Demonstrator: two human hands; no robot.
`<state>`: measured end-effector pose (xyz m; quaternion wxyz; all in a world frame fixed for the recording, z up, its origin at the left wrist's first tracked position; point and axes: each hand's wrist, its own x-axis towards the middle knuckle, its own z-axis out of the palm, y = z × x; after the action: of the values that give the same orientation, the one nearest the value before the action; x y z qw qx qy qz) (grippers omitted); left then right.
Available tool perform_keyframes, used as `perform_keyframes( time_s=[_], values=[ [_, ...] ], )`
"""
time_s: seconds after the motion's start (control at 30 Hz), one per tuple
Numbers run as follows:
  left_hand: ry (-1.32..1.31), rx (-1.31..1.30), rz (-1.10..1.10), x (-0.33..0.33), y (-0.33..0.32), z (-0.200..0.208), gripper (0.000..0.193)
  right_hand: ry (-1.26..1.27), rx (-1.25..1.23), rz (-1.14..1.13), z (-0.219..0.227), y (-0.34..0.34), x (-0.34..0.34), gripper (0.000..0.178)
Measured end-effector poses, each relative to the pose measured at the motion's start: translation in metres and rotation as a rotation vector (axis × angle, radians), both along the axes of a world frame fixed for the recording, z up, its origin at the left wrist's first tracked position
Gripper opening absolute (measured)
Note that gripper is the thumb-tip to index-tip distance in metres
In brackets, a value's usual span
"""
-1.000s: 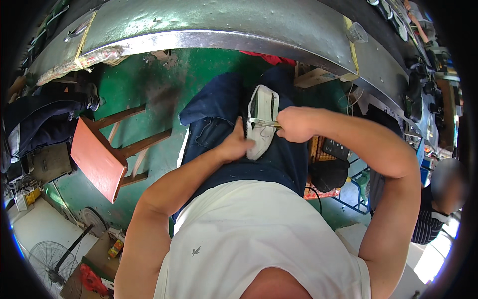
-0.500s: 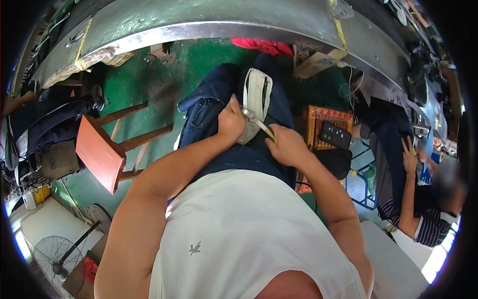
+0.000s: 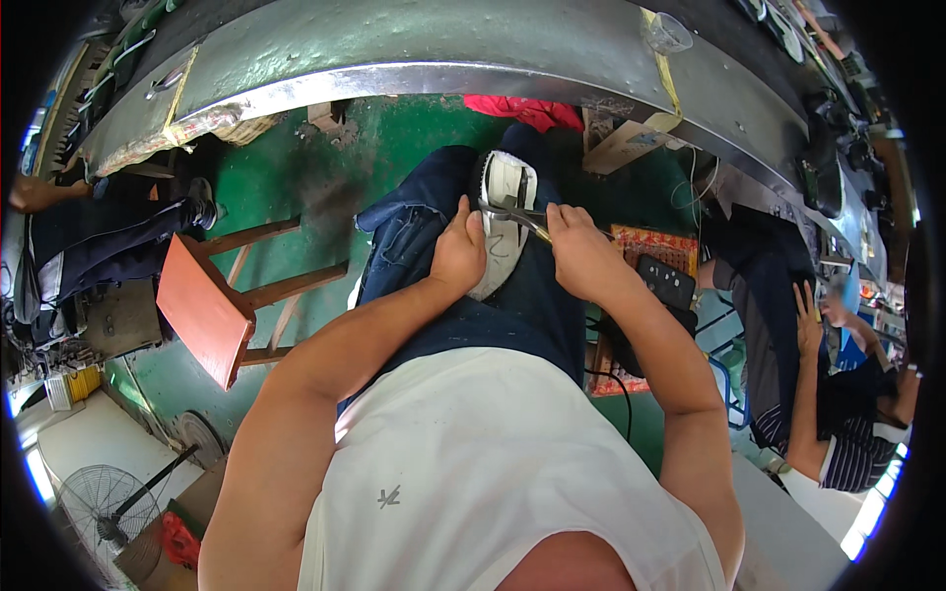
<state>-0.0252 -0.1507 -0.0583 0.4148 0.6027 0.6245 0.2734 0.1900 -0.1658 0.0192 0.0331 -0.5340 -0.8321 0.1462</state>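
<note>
A pale shoe on a last (image 3: 498,254) lies sole side up across my lap, its far end resting between my denim-covered thighs. My left hand (image 3: 459,248) grips the left side of the shoe, thumb and fingers pressed along its edge. Closed around the handles of metal pliers (image 3: 532,225) is my right hand (image 3: 585,252). The pliers' jaws reach over the middle of the shoe, near my left fingertips. Whether the jaws pinch the edge material is too small to tell.
A metal-edged workbench (image 3: 424,77) spans the far side. On the left stands a red-topped wooden stool (image 3: 205,307); a pedestal fan (image 3: 108,517) is behind it. A woven seat (image 3: 655,246) bearing a dark device (image 3: 667,282) sits right. Another person (image 3: 857,414) works far right.
My right hand and the pliers have moved away from my body, up along the shoe. The handles now lie flatter across it. My left hand stays at the shoe's left side.
</note>
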Motion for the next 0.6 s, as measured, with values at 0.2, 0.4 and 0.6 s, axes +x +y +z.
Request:
perform_keyframes(
  time_s=[0.2, 0.4, 0.6],
  values=[
    [-0.021, 0.086, -0.059, -0.007, 0.001, -0.009, 0.058, 0.138, -0.114, -0.229, -0.027, 0.003, -0.001, 0.032],
    [0.139, 0.157, -0.371, -0.015, 0.006, 0.019, 0.059, 0.115, -0.257, -0.258, -0.027, -0.002, 0.023, 0.025],
    [0.192, -0.063, -0.457, -0.022, 0.025, 0.03, 0.059, 0.205, -0.668, -0.186, 0.031, 0.045, 0.035, 0.032]
  ],
)
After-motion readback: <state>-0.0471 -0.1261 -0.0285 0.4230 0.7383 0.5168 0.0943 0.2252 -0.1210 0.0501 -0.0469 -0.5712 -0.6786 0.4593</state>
